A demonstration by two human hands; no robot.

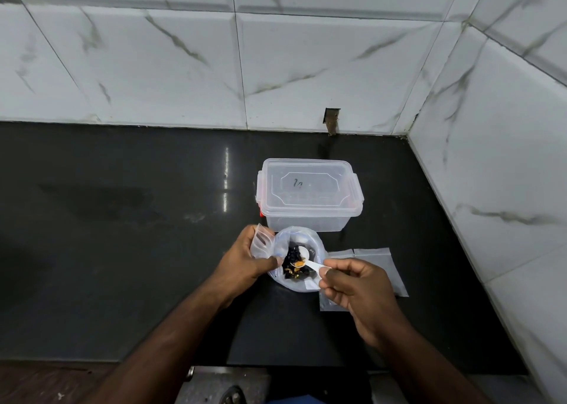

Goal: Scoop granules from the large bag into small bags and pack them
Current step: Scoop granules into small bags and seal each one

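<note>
The large clear bag [287,281] stands open on the black counter, with dark and orange granules [293,262] inside. My left hand [245,259] grips a small clear zip bag [260,241] at the large bag's left rim. My right hand [352,287] pinches the handle of a small white scoop [306,258], whose bowl sits inside the large bag over the granules. A trace of orange shows in the scoop's bowl.
A clear lidded plastic box [310,193] with red clips stands just behind the large bag. Flat small bags [377,265] lie on the counter to the right, partly under my right hand. Tiled walls [491,158] close in behind and on the right. The counter's front edge [276,365] is near.
</note>
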